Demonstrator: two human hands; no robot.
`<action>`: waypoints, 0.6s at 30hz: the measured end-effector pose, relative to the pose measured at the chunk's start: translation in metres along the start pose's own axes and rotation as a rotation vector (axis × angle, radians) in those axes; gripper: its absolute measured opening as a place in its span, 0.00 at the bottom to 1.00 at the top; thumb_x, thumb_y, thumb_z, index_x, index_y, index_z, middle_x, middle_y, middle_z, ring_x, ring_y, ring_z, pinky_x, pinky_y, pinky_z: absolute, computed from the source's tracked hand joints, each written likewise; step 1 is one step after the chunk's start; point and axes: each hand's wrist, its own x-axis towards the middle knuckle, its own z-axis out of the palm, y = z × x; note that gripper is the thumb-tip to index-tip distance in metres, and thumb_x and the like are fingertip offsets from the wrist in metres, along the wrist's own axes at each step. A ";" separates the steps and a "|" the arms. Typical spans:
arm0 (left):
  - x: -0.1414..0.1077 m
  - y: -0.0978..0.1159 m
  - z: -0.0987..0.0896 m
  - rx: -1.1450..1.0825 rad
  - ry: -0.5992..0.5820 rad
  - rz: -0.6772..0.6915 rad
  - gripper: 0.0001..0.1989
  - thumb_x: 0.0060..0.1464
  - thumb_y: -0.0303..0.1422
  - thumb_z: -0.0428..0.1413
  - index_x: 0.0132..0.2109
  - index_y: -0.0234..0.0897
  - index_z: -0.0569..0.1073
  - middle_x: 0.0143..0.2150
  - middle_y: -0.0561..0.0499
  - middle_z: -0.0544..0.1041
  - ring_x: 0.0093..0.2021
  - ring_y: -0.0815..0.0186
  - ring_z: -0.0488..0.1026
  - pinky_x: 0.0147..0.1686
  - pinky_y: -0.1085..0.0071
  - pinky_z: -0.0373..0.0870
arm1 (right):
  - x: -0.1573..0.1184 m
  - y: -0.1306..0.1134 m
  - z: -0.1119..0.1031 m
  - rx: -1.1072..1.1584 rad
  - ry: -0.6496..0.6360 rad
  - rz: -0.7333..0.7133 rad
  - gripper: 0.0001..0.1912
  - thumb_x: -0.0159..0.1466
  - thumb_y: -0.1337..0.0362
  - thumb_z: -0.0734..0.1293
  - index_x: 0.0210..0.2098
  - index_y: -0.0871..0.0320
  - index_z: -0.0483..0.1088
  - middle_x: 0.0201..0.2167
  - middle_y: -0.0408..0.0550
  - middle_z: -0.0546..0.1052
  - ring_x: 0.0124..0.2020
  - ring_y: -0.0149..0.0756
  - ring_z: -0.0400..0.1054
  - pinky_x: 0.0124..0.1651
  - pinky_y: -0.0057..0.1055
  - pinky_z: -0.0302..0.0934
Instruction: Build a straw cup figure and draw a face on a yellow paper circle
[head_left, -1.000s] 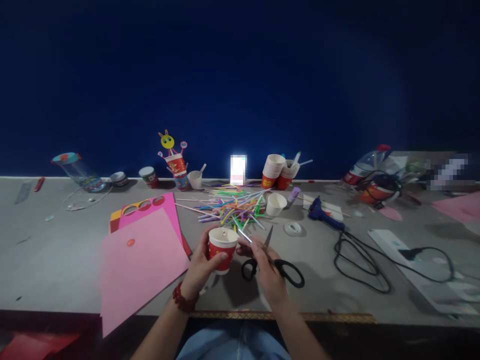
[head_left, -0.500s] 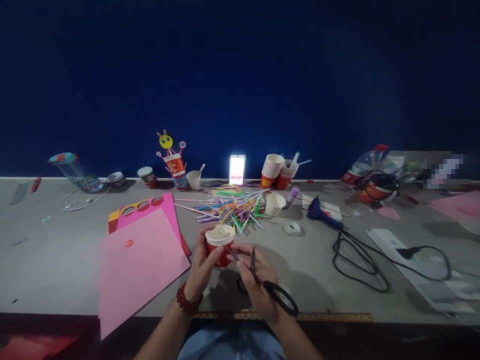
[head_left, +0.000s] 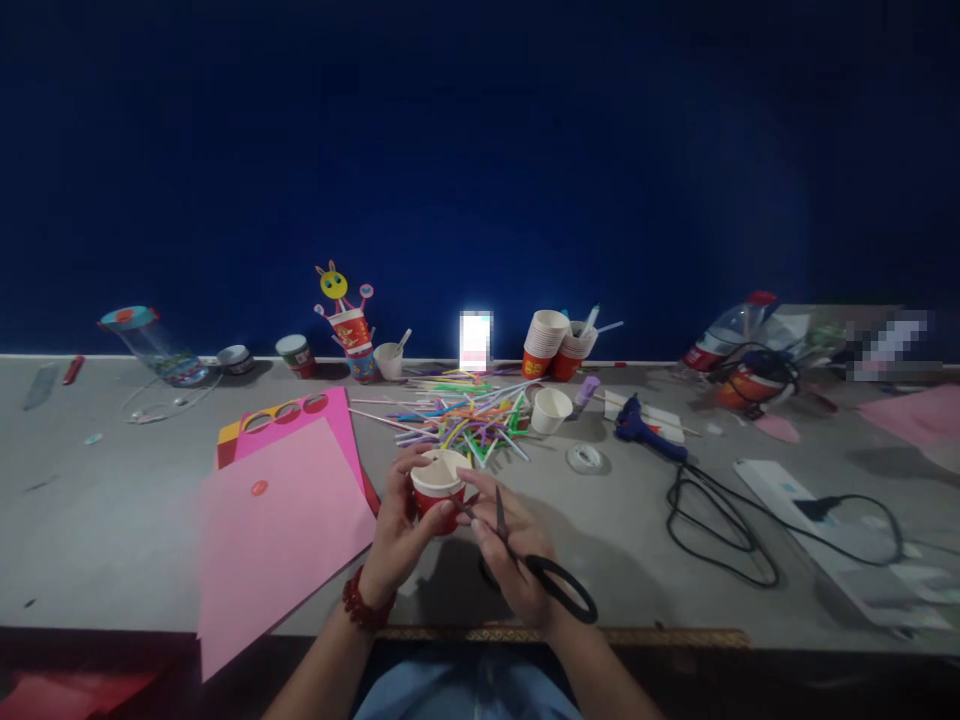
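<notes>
A red paper cup (head_left: 439, 482) with a white rim is held upright just above the front of the table. My left hand (head_left: 405, 515) wraps round its left side, thumb on the front. My right hand (head_left: 514, 555) grips a pair of black-handled scissors (head_left: 559, 585), whose blades stand apart. One blade points at the cup's right front wall; whether it has pierced the wall I cannot tell. The right fingertips reach the cup's right side. Beyond the cup lies a heap of coloured straws or sticks (head_left: 472, 415).
Pink sheets (head_left: 292, 540) lie at left, overhanging the table edge. A white cup (head_left: 550, 409), tape roll (head_left: 584, 459), glue gun (head_left: 645, 430) and power strip (head_left: 817, 540) are on the right. Stacked cups (head_left: 545, 345), a lit screen (head_left: 475, 341) and a cup figure (head_left: 351, 330) stand behind.
The left fingers have shifted on the cup, and its rim looks rounder and less pinched. My right fingers have moved up to the cup's right side with the scissors.
</notes>
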 end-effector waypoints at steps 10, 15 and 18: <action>0.006 0.006 -0.004 -0.115 -0.106 -0.037 0.04 0.63 0.32 0.57 0.39 0.39 0.69 0.58 0.43 0.69 0.62 0.53 0.65 0.60 0.54 0.63 | -0.001 0.001 0.000 -0.042 0.029 -0.015 0.15 0.70 0.67 0.58 0.45 0.53 0.76 0.59 0.49 0.73 0.61 0.43 0.67 0.64 0.41 0.62; 0.010 0.008 -0.008 -0.106 -0.181 -0.025 0.02 0.63 0.30 0.56 0.41 0.40 0.74 0.57 0.43 0.71 0.62 0.54 0.65 0.59 0.56 0.63 | 0.002 -0.003 -0.003 -0.033 0.001 0.005 0.15 0.70 0.67 0.58 0.44 0.53 0.76 0.58 0.50 0.74 0.60 0.44 0.68 0.63 0.42 0.63; 0.011 0.009 -0.009 -0.092 -0.196 -0.018 0.04 0.63 0.30 0.56 0.43 0.41 0.76 0.57 0.43 0.72 0.62 0.54 0.65 0.60 0.55 0.63 | 0.002 -0.003 -0.003 -0.045 -0.007 -0.002 0.15 0.71 0.66 0.57 0.43 0.54 0.76 0.59 0.50 0.74 0.60 0.44 0.67 0.63 0.42 0.62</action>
